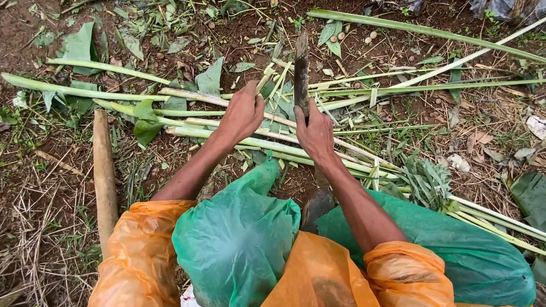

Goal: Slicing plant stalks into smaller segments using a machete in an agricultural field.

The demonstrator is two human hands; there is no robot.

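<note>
1. Nearest you, your knees under the green plastic sheet (239,239) sit just behind the cutting spot, and a dark shoe (317,207) pokes out between them. A stroke that glances off and runs back towards you could land there.
2. Your right hand (315,133) is closed around the handle of the dark chopping blade (301,71), which stands nearly upright with its tip pointing away. If the handle is wet with sap, the grip could slip.
3. Your left hand (243,112) is curled over a thin pale stalk (272,77), fingers closed on it, just beside the blade. That closeness is the main risk: a slightly off-line cut could reach the fingers.
4. The long green stems (187,119) lie crossed and loose on the ground under both hands; one could roll under pressure and deflect the edge.
5. Farther out, scattered leaves (79,45) cover the soil, so footing may be slick.
</note>
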